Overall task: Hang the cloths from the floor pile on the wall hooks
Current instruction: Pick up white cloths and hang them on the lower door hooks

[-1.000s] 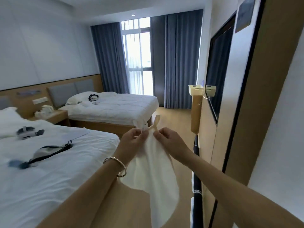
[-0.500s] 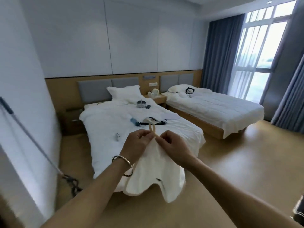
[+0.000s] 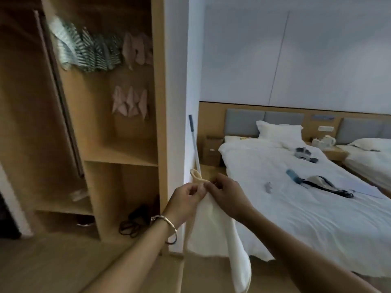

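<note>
Hotel room: twin beds (image 3: 296,187), wardrobe (image 3: 118,157)

Dim and flat throughout, with a cool bluish cast and no glare. Brightest toward the right, on the white bed (image 3: 306,208) and the pale wall (image 3: 317,49); lit from somewhere out of frame. Far darker inside the wardrobe (image 3: 124,153), deepest at its upper left and lowest shelves. Smeared by motion blur over the hanging cloths (image 3: 95,51) and along the wardrobe's edges. Fairly sharp on the left hand (image 3: 186,197), right hand (image 3: 229,195) and white cloth (image 3: 213,218), though dark-toned against the bedding. Bent by the wide lens near the borders, with leaning verticals. Soft and grainy in the shadows.
</note>
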The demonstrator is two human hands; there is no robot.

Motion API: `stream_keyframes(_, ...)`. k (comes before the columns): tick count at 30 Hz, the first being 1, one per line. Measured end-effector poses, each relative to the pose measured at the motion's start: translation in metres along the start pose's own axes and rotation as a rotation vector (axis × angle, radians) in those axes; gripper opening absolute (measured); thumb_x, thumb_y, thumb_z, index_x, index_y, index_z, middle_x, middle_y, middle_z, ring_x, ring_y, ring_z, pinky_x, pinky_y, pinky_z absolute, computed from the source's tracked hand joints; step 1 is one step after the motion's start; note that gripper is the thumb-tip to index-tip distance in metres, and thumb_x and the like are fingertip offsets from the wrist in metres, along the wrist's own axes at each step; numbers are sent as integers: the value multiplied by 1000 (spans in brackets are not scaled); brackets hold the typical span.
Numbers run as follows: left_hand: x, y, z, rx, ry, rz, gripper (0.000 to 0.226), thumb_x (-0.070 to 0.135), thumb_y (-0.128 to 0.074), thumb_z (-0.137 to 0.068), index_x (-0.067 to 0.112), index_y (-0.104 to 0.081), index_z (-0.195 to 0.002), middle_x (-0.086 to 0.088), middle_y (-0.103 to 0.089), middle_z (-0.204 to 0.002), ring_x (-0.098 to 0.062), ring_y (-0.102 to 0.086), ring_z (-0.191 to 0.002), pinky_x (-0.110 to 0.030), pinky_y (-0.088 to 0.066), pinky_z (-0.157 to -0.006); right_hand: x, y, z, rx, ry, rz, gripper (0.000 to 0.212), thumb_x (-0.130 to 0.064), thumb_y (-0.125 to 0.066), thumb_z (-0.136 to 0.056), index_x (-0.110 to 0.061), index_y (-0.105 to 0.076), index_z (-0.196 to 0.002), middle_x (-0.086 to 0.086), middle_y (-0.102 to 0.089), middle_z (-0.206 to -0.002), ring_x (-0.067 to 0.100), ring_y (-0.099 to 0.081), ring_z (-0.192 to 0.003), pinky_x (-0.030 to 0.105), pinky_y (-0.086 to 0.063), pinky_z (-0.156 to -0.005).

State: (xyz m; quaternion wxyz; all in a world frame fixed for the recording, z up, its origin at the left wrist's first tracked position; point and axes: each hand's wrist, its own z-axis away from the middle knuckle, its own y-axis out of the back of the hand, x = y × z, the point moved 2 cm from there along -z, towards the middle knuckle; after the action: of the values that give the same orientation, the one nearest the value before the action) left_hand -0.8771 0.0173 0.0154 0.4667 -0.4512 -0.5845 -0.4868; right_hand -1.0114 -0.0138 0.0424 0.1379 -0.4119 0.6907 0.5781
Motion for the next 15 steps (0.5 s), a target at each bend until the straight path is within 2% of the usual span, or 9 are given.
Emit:
stream_keyframes(4,-33,113,18,189,47,-98,10,27,-58,-90,21,-65,-95,-5,-69,-94,-23,-65,-89,-43,-51,-82,-75,-91,-34,-148,111,-77,19,-41,-52,-95,-29,-55,-81,-6,-62,-78,12,-61,-72,30,-53,-67)
stream_keyframes(8,-62,212,43,418,85,-195,17,26,-52,-94,14,-64,-95,-8,-64,-88,-23,-60,-82,-31,-43,-70,-140,-184,-51,-327,224,-140,20,-43,-51,-95,-26,-57,-85,-7,-60,-77,9,-58,-70,20,-47,-60)
stream_keyframes(10,-74,257,56,544,98,-260,23,27,-50,-95,10,-65,-92,-3,-60,-82,-18,-57,-76,-28,-40,-67,-170,-228,-55,-418,279,-176,23,-44,-51,-95,-24,-58,-88,-5,-61,-76,10,-56,-65,20,-43,-56)
stream_keyframes(12,-82,298,67,640,125,-302,25,28,-48,-96,13,-66,-89,4,-59,-79,-12,-55,-72,-23,-38,-61,-199,-268,-61,-500,346,-208,22,-44,-52,-94,-25,-58,-84,-6,-59,-70,6,-52,-57,15,-38,-50)
stream_keyframes(15,-94,357,75,750,184,-305,24,31,-48,-96,19,-66,-86,3,-60,-70,-9,-54,-66,-23,-37,-59,-240,-324,-73,-605,435,-271,20,-41,-53,-95,-25,-60,-86,-7,-56,-66,4,-48,-52,11,-33,-43)
